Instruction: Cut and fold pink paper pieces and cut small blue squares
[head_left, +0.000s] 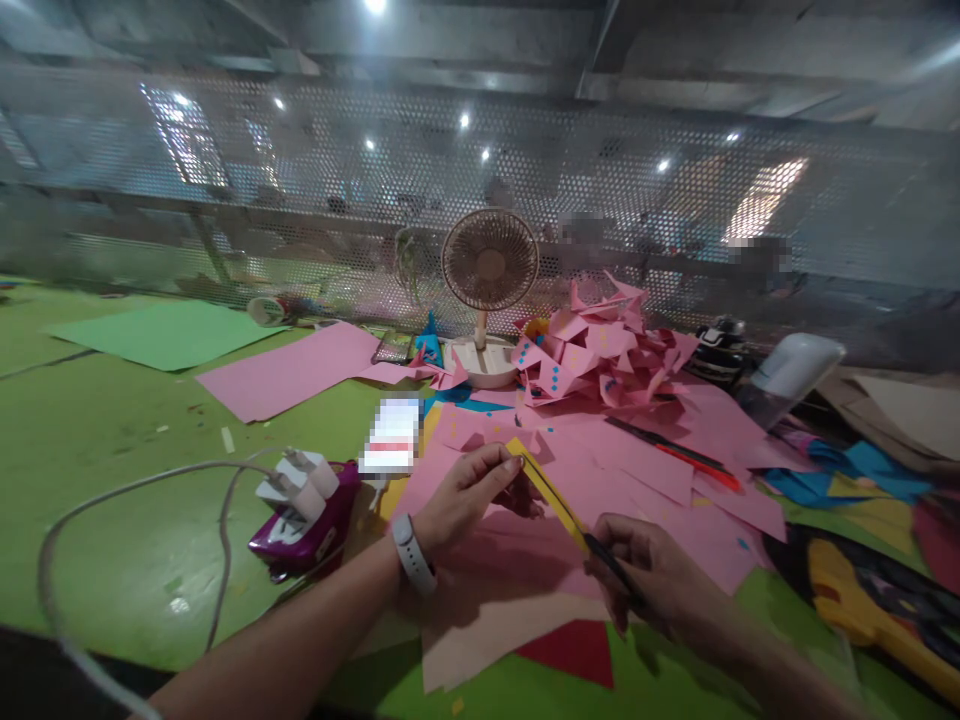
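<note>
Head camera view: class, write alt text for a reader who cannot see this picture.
A person's left hand holds a yellow ruler on pink paper while the right hand holds a dark pen at its near end. Behind, on the green table, stand a small fan and a pile of folded pink shapes.

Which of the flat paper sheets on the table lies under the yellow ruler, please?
The pink sheet nearest the camera: the left hand holds the yellow ruler on it, and the right hand grips a pen there. The green sheet lies far left.
</note>
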